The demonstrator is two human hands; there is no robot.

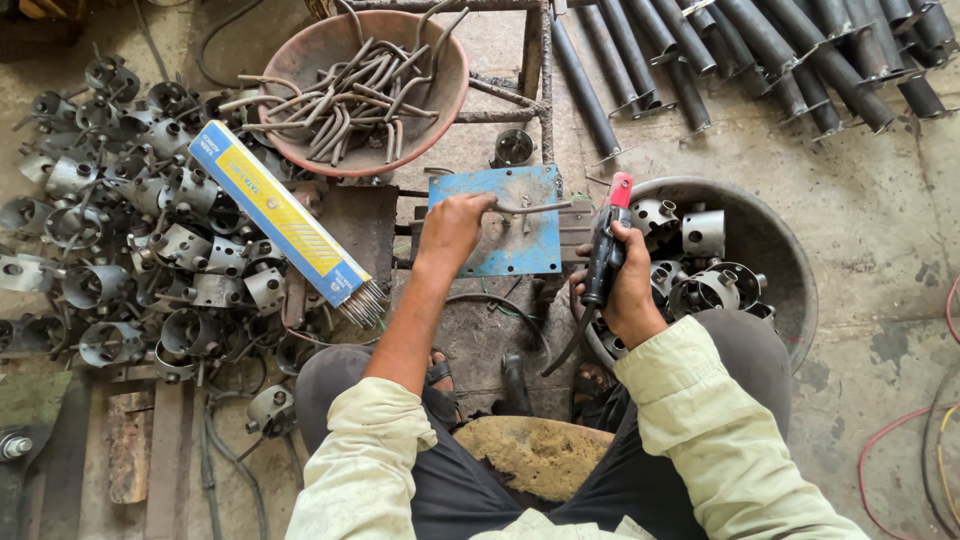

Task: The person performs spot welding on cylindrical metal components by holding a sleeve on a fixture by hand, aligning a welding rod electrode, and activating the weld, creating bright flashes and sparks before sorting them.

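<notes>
My left hand (452, 225) rests on a blue metal plate (510, 250) and pinches the end of a bent steel rod (540, 208) lying across it. My right hand (630, 280) grips a black welding electrode holder (606, 250) with a red tip, held upright just right of the plate. A black cable trails down from the holder between my knees.
A rusty pan (300, 60) of bent rods sits behind the plate. A long blue and yellow box of welding electrodes (275, 210) lies over a heap of metal ring clamps (120, 230) at the left. A dark basin (780, 260) of clamps stands at the right, black pipes (780, 50) beyond.
</notes>
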